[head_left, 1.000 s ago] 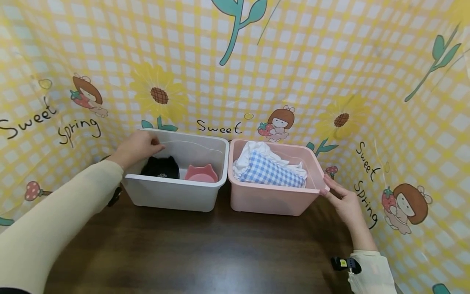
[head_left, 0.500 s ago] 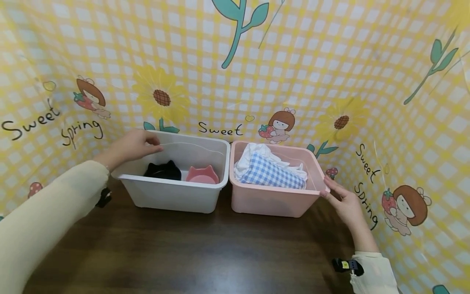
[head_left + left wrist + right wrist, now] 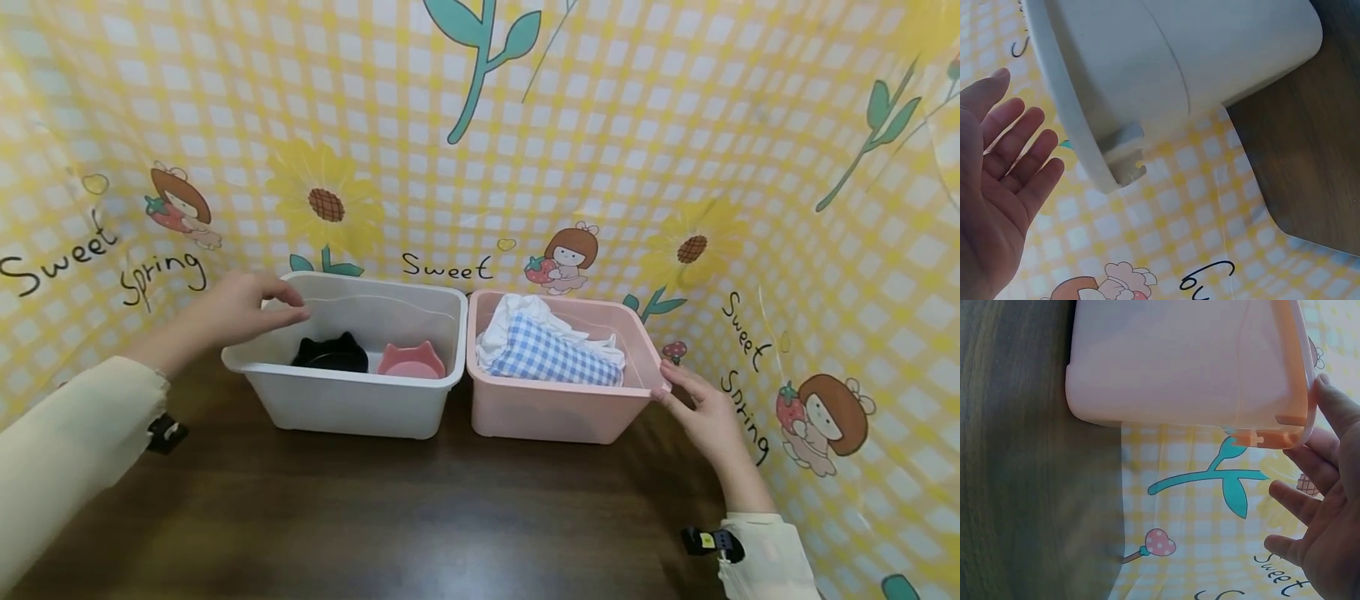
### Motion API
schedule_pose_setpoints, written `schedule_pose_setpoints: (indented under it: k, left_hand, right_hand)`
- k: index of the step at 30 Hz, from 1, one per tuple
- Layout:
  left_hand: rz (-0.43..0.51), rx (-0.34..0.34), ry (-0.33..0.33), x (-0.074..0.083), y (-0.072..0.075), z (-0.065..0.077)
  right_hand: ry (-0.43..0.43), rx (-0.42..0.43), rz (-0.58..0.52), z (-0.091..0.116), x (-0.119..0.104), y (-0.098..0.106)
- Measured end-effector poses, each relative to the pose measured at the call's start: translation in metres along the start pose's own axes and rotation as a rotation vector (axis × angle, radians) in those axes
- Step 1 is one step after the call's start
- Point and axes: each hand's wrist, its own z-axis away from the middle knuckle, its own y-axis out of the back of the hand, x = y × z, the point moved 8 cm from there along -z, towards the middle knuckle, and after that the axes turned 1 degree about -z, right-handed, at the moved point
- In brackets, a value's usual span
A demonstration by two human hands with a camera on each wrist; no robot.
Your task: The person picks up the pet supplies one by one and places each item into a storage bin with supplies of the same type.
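A grey-white bin stands on the dark wooden table, holding a black cat-eared bowl and a pink cat-eared bowl. My left hand hovers over its left end, thumb and fingers apart, holding nothing; the left wrist view shows the palm clear of the rim. Beside that bin is a pink bin containing a white-frilled, blue checked cloth bundle. With thumb and index fingertips, my right hand touches the pink bin's right rim corner. Its other fingers are spread in the right wrist view.
A yellow checked cloth with printed flowers and figures rises behind and at both sides of the bins. The wooden table extends in front of them. The two bins stand side by side with a narrow gap.
My left hand has moved left, out from over the bowls toward the grey-white bin's left end. The black bowl now sits lower in view. My right hand stays at the pink rim.
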Motion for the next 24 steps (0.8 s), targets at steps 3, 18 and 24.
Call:
schedule_pose_setpoints:
  k: [3, 18, 24]
  left_hand:
    - [-0.005, 0.028, -0.022, 0.004, 0.002, 0.009]
    - [-0.081, 0.164, -0.115, 0.01, 0.013, 0.046]
    - [-0.118, 0.255, -0.228, 0.013, 0.017, 0.062]
  right_hand:
    - [0.024, 0.008, 0.022, 0.0, -0.002, 0.001]
    - [0.096, 0.043, 0.092, 0.003, -0.014, 0.005]
    - [0.119, 0.038, 0.117, 0.004, -0.014, 0.003]
